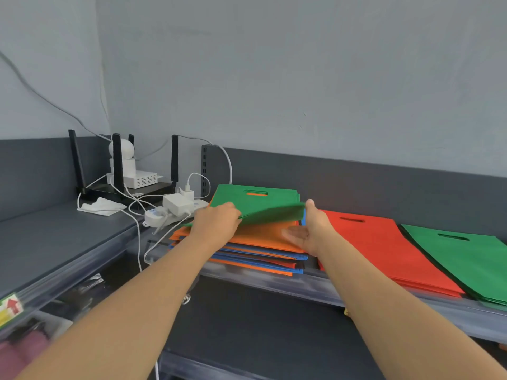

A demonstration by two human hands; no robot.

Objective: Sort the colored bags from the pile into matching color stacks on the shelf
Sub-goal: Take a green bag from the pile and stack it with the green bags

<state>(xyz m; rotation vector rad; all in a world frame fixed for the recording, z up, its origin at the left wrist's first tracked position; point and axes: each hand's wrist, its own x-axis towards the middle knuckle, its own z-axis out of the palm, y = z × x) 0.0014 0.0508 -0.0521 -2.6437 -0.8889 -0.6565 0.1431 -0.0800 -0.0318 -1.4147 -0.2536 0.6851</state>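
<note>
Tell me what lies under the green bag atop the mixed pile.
An orange bag lies directly under the green bag, whose near edge the left hand holds raised. Blue, orange and red edges show lower in the pile. The far part is hidden.

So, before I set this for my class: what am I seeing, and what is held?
There is no machine: a person wears a camera on the head, so this single picture looks down their own arms. The left hand pinches the top green bag, its near edge raised off a mixed pile of orange, blue and red bags. The right hand is open beside it. Further right on the shelf lie a red stack and a green stack; a router sits left.
</note>
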